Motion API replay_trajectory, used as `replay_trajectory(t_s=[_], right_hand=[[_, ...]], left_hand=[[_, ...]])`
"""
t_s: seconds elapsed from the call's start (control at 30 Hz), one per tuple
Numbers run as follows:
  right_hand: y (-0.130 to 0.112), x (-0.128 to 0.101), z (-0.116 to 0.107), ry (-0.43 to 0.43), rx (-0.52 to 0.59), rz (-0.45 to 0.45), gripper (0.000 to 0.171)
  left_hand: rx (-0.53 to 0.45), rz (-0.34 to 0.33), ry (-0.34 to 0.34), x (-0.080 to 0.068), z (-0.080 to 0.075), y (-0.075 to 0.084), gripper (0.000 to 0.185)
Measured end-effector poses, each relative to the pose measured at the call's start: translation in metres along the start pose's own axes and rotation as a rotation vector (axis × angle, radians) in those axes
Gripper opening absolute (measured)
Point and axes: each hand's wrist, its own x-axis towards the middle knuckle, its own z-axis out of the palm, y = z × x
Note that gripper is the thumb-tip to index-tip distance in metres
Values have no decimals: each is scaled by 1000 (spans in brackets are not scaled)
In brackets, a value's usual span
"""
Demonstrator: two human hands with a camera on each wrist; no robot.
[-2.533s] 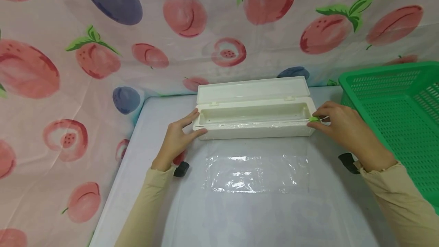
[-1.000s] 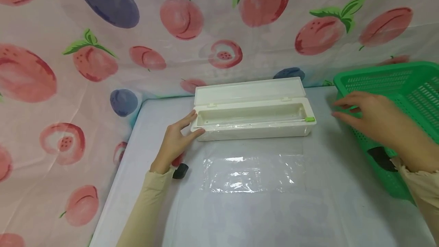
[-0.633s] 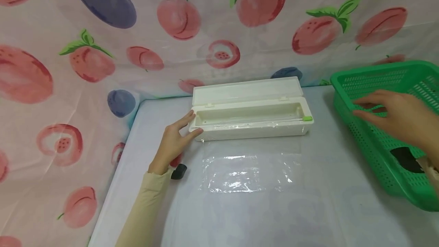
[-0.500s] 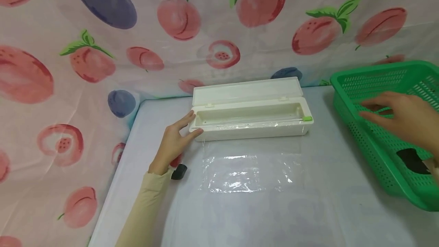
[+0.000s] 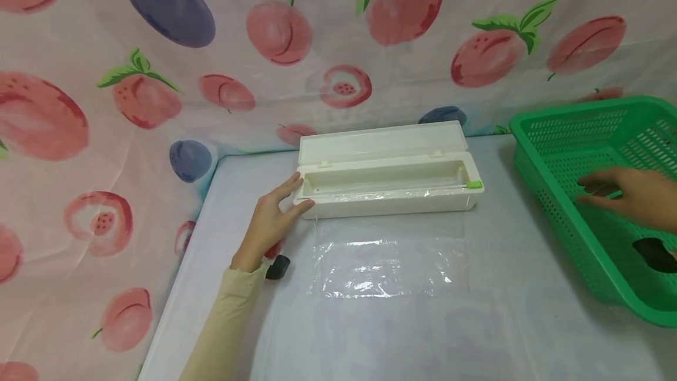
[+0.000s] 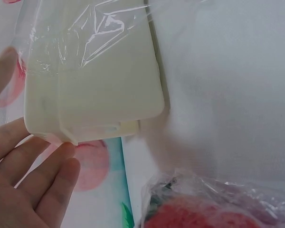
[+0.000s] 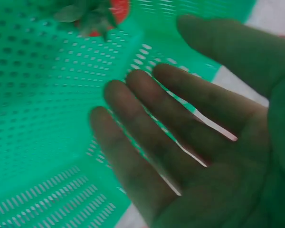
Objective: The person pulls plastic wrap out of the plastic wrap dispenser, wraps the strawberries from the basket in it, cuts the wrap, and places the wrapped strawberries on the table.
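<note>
A white cling film dispenser (image 5: pixel 388 201) stands with its lid laid back; its trough looks bare inside. A green slide cutter (image 5: pixel 474 184) sits at the right end of its rail. From the front hangs a sheet of cling film (image 5: pixel 388 269), spread on the table. My left hand (image 5: pixel 267 222) rests on the dispenser's left end, thumb at the front corner; in the left wrist view its fingers touch the end edge. Over the basket (image 5: pixel 552 207), my right hand (image 5: pixel 632 196) reaches in, fingers extended, holding nothing. Near it shows a red thing with green leaves (image 7: pixel 116 12).
Beside my left wrist lies a red thing wrapped in clear plastic (image 6: pixel 194 213), mostly hidden by the wrist in the head view. A fruit-printed cloth (image 5: pixel 328 34) hangs behind and left of the white-covered table (image 5: pixel 396 340).
My right hand has let go of the green slide cutter at the dispenser's right end and moved right, then down into the basket. My left hand has kept its place on the dispenser.
</note>
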Motion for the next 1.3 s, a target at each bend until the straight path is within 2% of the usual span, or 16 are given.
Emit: replay_trajectory(t_s=[0.2,0.4,0.5,0.57,0.77,1.03,1.3], right_hand=[[15,-1,15,-75,32,-53,43],[18,-3,24,-156,93,-101,44],[16,-1,26,-162,103,-106,42],[15,2,27,-137,94,-110,42],[17,13,28,-79,94,-161,54],[22,21,25,-132,94,-145,48],[22,25,25,-163,125,-141,49]], left_hand=[[8,13,9,-3,0,-1,63],[3,15,22,-6,0,-1,61],[3,16,26,-7,0,-1,61],[5,19,29,-8,-1,-1,60],[1,18,34,-10,-1,-1,59],[7,13,35,-10,-1,-1,59],[17,15,38,-10,-1,1,58]])
